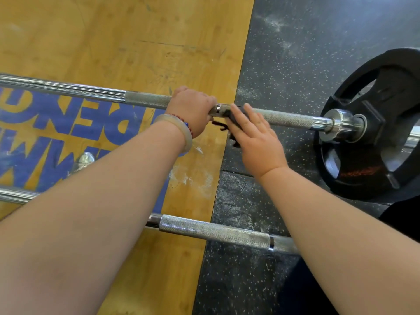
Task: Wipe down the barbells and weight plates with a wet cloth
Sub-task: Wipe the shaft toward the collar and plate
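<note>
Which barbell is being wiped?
The farther barbell, carrying the black weight plate: the left hand grips it, the right hand presses a dark cloth on it. The nearer barbell is untouched.

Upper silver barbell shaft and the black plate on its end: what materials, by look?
Silver upper barbell shaft: likely chromed steel; smooth stretches mirror-bright, grip zones matte with cross-hatched knurling. Black round weight plate: probably rubber- or urethane-coated; dull, non-reflective surface with moulded grip openings. Core hidden.
</note>
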Available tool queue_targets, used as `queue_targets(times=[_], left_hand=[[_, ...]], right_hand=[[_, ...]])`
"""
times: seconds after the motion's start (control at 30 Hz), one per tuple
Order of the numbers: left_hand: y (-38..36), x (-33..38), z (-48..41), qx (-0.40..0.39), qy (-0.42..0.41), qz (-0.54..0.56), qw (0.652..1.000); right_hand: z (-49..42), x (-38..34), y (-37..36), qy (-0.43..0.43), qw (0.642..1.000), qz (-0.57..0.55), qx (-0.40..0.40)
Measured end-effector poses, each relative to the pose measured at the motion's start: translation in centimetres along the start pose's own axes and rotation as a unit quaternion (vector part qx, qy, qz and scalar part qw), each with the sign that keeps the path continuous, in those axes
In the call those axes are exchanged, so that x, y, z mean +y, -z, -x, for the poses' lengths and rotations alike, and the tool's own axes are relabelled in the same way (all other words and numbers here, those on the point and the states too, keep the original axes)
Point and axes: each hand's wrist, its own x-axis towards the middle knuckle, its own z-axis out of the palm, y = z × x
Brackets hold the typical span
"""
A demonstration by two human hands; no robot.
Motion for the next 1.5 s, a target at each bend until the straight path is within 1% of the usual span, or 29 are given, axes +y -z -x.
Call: queue_targets(times=[0.1, 0.13, 0.2, 0.27, 0.37, 0.43, 0.5, 0.57, 0.63, 0.7, 0.83, 0.9, 1.0, 1.07, 1.1, 1.17, 1.2, 1.27, 1.3, 1.33, 1.4, 1.43, 1.47, 1.5], left_hand=[[0.0, 0.0, 0.0, -0.027, 0.006, -0.004, 1.0], [0.0, 0.1, -0.1, -0.029, 0.01, -0.003, 1.0], [0.2, 0.3, -0.2, -0.032, 0.018, -0.007, 0.999], [0.3, 0.3, -0.3, -0.031, 0.016, -0.02, 0.999], [0.4, 0.2, -0.2, -0.036, 0.009, -0.012, 0.999], [0.5, -0.1, -0.2, -0.037, 0.006, 0.006, 0.999], [0.5, -0.2, -0.1, -0.035, 0.012, 0.021, 0.999], [0.4, 0.0, 0.0, -0.03, 0.016, 0.026, 0.999], [0.5, 0.3, 0.0, -0.018, 0.022, 0.02, 0.999], [0.8, 0.4, 0.0, -0.021, 0.025, 0.015, 0.999], [1.3, 0.3, -0.3, -0.036, 0.002, 0.024, 0.999], [1.4, 0.0, -0.4, -0.055, 0.001, 0.034, 0.998], [1.4, 0.0, -0.4, -0.061, 0.014, 0.061, 0.996], [1.3, 0.5, 0.0, -0.038, 0.033, 0.053, 0.997], [1.2, 0.8, 0.3, -0.018, 0.045, 0.047, 0.998], [0.7, 1.5, 0.9, 0.022, 0.073, 0.049, 0.996], [0.5, 1.8, 1.1, 0.039, 0.084, 0.056, 0.994], [0.2, 2.0, 1.4, 0.068, 0.095, 0.069, 0.991], [0.1, 1.9, 1.5, 0.072, 0.094, 0.076, 0.99], [0.1, 1.8, 1.5, 0.073, 0.092, 0.082, 0.99], [-0.1, 1.9, 1.7, 0.086, 0.088, 0.094, 0.988], [-0.2, 2.0, 1.9, 0.107, 0.085, 0.099, 0.986], [-0.4, 2.2, 1.9, 0.13, 0.083, 0.1, 0.983], [-0.7, 2.4, 2.0, 0.147, 0.084, 0.097, 0.981]], right_hand=[[2.2, 1.2, -0.2, -0.067, 0.997, 0.012, 0.034], [2.1, 0.9, -0.3, -0.075, 0.996, 0.01, 0.042], [0.7, -0.6, -0.3, -0.057, 0.998, -0.007, 0.039], [-1.2, -2.3, 0.0, -0.012, 0.999, -0.03, 0.02], [-1.4, -1.8, 0.0, 0.021, 1.0, -0.005, 0.004], [0.5, 0.7, -0.6, 0.013, 0.999, 0.034, 0.008], [2.4, 2.5, -0.7, -0.025, 0.998, 0.058, 0.003], [3.2, 2.5, -0.7, -0.057, 0.997, 0.054, 0.012], [2.5, 1.3, -0.6, -0.07, 0.996, 0.036, 0.03], [0.9, -0.4, -0.7, -0.068, 0.997, 0.016, 0.04], [-1.3, -0.9, -0.5, -0.017, 0.999, 0.009, 0.039], [-0.8, 0.2, -0.1, -0.053, 0.997, -0.002, 0.053], [-0.3, 0.2, 0.2, -0.156, 0.982, -0.042, 0.096], [-1.1, -1.3, 0.3, -0.205, 0.971, -0.076, 0.098], [-1.6, -2.0, 0.5, -0.215, 0.967, -0.098, 0.091], [-2.4, -3.2, 0.7, -0.205, 0.967, -0.134, 0.076], [-2.6, -3.2, 0.7, -0.186, 0.971, -0.132, 0.075], [-2.7, -2.3, 0.7, -0.145, 0.982, -0.09, 0.081], [-2.7, -1.4, 0.9, -0.14, 0.984, -0.063, 0.092], [-2.8, -0.5, 1.3, -0.163, 0.982, -0.043, 0.09], [-2.9, 1.0, 2.3, -0.268, 0.961, -0.032, 0.066], [-3.1, 1.3, 2.3, -0.306, 0.949, -0.035, 0.062], [-3.2, 0.9, 2.2, -0.309, 0.948, -0.039, 0.061], [-3.4, 0.0, 2.0, -0.283, 0.956, -0.046, 0.059]])
